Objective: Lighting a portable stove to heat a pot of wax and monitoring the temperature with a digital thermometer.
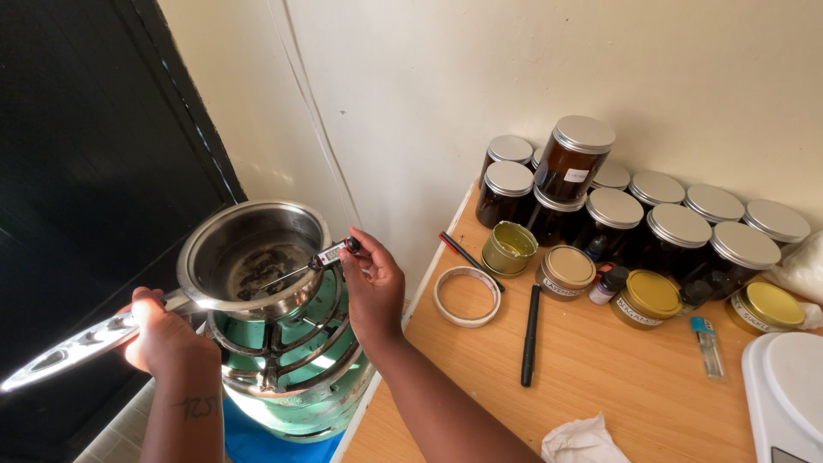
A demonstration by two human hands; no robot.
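head view: left hand grips saucepan handle, right hand pinches probe thermometer

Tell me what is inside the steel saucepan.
The steel saucepan holds dark bits on its bottom and the probe thermometer tip; the near wall hides part of the bottom.

Labelled jars and tins crowd the wooden table's back edge.
Dark amber jars with silver lids line the wall, the tallest jar wearing a small white label. In front sit gold-lidded tins with pale banded labels, and an open olive tin.
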